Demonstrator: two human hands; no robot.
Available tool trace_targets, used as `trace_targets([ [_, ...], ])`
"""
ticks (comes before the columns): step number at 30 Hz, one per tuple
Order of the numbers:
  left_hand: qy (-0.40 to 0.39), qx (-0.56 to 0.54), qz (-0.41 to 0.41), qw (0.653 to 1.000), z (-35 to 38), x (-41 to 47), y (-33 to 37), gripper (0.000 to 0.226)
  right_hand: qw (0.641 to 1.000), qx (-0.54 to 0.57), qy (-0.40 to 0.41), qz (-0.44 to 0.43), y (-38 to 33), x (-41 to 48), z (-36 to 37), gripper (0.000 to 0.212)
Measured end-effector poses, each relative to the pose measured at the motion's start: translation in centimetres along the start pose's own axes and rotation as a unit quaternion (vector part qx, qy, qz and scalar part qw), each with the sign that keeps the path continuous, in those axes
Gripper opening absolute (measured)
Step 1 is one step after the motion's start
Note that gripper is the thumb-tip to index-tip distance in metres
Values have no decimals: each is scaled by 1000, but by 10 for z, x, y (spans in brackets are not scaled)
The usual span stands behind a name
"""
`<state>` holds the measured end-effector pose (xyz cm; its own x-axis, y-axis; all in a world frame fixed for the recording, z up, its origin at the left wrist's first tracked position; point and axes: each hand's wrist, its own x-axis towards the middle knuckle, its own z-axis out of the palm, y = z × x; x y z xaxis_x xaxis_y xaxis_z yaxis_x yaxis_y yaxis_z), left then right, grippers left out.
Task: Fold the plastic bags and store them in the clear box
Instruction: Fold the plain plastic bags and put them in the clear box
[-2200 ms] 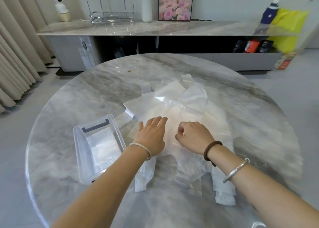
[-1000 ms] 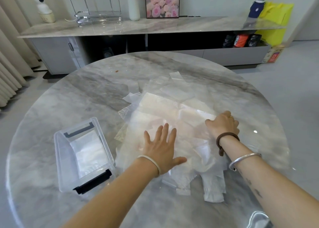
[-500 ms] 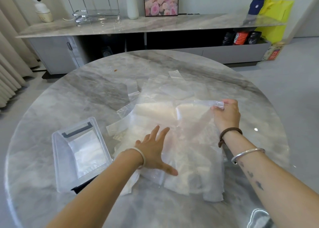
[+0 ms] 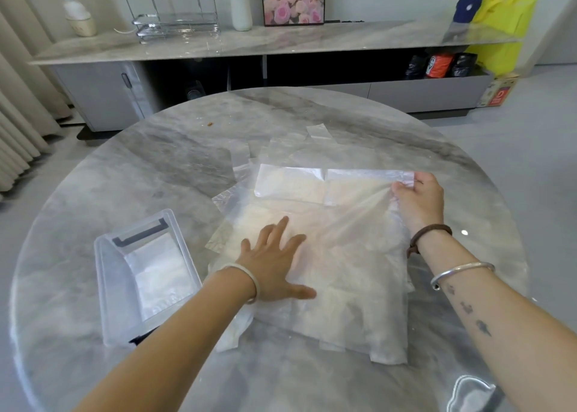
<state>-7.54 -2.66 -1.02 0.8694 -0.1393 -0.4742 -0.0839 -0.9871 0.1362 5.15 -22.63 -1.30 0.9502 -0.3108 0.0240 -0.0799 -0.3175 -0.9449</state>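
Head view is giving me the whole worktop, and I am logging the following. Plastic bags [image 4: 232, 333] are lying in a loose, overlapping pile at the middle of the round marble table [image 4: 150, 162]. The top bag [image 4: 352, 255] is the one being worked. The left hand [image 4: 274, 265] is lying flat on it, fingers straight and spread wide, pressing its near-left part down. The right hand [image 4: 420, 202] is pinching the bag's far right corner between thumb and curled fingers, and the film is running taut from that pinch towards the left hand. A band [image 4: 312, 184] along the bag's far edge is lying doubled over, so I am judging the first fold as only just started or being squared up.

The clear box [image 4: 109, 287] is standing open just to the left of the pile, beside the left forearm. Whitish folded plastic [image 4: 159, 271] is lying on its floor, though I am not able to count how many bags that is.

I am rating the task as early: some plastic stored, one bag in hand, and several flat bags under and beyond it waiting to be folded. The box is showing ample room.
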Motion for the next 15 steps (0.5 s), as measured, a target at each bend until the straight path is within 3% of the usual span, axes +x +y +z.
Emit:
trace_targets([
  [2, 16, 23, 54, 998, 0, -1, 9, 80, 999, 37, -21, -12, -5, -3, 0, 29],
  [4, -1, 57, 75, 996, 5, 0, 15, 71, 995, 88, -43, -26, -12, -6, 0, 17],
  [8, 12, 59, 50, 997, 12, 5, 16, 66, 978, 175, -108, -27, -32, -19, -7, 31],
  [15, 68, 19, 9, 997, 12, 9, 20, 59, 954, 185, -227, -54, -45, -41, -20, 37],
])
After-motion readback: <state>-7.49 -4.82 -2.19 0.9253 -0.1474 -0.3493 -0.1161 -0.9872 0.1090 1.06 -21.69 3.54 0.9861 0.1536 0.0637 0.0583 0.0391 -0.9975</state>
